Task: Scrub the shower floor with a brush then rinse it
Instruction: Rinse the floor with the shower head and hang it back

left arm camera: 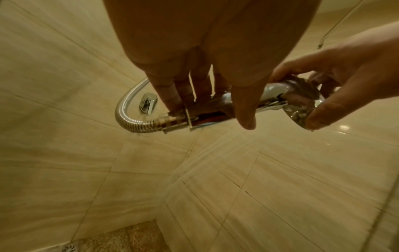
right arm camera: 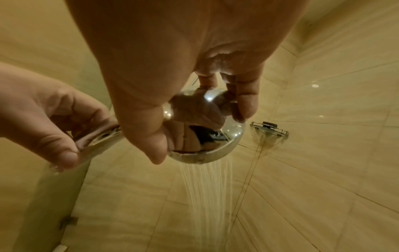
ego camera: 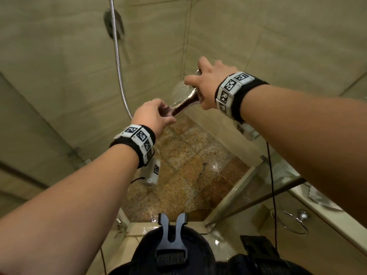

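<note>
While water is streaming from its face, the chrome handheld shower head is being held in mid-air above the shower floor by both hands. The left hand is curling its fingers and thumb around the lower end of the handle, just beside the joint where the ribbed metal hose is attached. The right hand is gripping the rounded back of the head from above, thumb on one side and fingers on the other (the chrome is mirroring the hand). The jets are falling as thin streaks in front of the beige tiled wall. The floor, a speckled brown stone, is lying wet and glossy below. The hose is looping up along the left wall, passing a dark wall holder. A chrome wall mixer plate is showing behind the hose, and a small corner rack is sitting in the wall corner. A floor drain is peeking in at the floor's edge. The brush is not in view.
</note>
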`<state>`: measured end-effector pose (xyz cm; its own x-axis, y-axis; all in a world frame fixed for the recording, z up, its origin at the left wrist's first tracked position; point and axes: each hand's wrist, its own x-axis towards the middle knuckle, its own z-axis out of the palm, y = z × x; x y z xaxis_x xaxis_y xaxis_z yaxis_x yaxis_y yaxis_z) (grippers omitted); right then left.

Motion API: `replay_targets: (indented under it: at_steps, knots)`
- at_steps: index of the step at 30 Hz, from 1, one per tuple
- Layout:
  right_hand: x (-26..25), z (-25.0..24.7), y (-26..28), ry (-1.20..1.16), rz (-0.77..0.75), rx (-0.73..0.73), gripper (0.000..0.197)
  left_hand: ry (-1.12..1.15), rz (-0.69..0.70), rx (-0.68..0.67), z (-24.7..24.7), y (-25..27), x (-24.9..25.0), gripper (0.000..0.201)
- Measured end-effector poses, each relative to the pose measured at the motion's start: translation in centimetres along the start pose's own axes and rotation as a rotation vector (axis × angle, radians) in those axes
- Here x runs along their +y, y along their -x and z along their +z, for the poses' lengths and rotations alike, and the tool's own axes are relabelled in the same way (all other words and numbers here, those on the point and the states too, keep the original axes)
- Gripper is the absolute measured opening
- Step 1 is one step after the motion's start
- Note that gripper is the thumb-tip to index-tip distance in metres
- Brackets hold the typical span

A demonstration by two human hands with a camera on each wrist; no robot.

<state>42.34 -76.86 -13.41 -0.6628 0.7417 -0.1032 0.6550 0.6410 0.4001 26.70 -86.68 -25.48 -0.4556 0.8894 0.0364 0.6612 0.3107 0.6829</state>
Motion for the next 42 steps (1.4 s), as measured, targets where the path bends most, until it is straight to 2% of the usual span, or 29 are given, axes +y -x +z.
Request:
replay_targets:
  at_steps: [9, 16, 20, 24, 29, 31, 34, 35, 39, 42]
  knots:
    - [-0.8, -1.4, -1.0, -0.011, -0.021, 0.041, 0.067, -0.012, -0.004, 0.042, -2.3, -0.6, -0.7, 0.042]
    - [-2.8, -2.8, -1.0, 0.06, -0.036, -0.175, 0.079, -0.034, -0.014, 0.004, -2.2, 0.0, -2.1, 0.033]
    - [-4.0, -1.8, -1.3, 0.029, -0.098, -0.214, 0.07, -0.085, -0.035, -0.02, -2.0, 0.6, -3.6, 0.037]
    - [-6.2, -0.4, -1.7, -0.048, -0.126, -0.228, 0.068, -0.068, -0.15, 0.024, -2.5, 1.4, -5.9, 0.042]
    - [-9.2, 1.3, -2.6, -0.135, -0.131, -0.268, 0.073, -0.042, -0.422, 0.093, -3.6, 3.2, -8.2, 0.036]
    - [-10.3, 1.8, -2.6, -0.176, -0.129, -0.28, 0.072, 0.143, -0.536, 0.076, -3.8, 3.8, -9.1, 0.03]
    - [-11.7, 2.5, -2.8, -0.251, -0.129, -0.282, 0.071, 0.734, -0.731, 0.047, -3.3, 5.0, -9.4, 0.029]
    - [-12.0, 2.8, -2.9, -0.271, -0.13, -0.281, 0.07, 0.845, -0.771, 0.034, -3.2, 5.4, -9.2, 0.029]
    - [-12.9, 3.7, -2.7, -0.328, -0.142, -0.268, 0.065, 1.039, -0.806, -0.026, -2.8, 6.0, -9.0, 0.033]
    - [-13.2, 3.9, -2.2, -0.374, -0.165, -0.259, 0.062, 1.167, -0.797, -0.007, -2.6, 5.5, -9.0, 0.039]
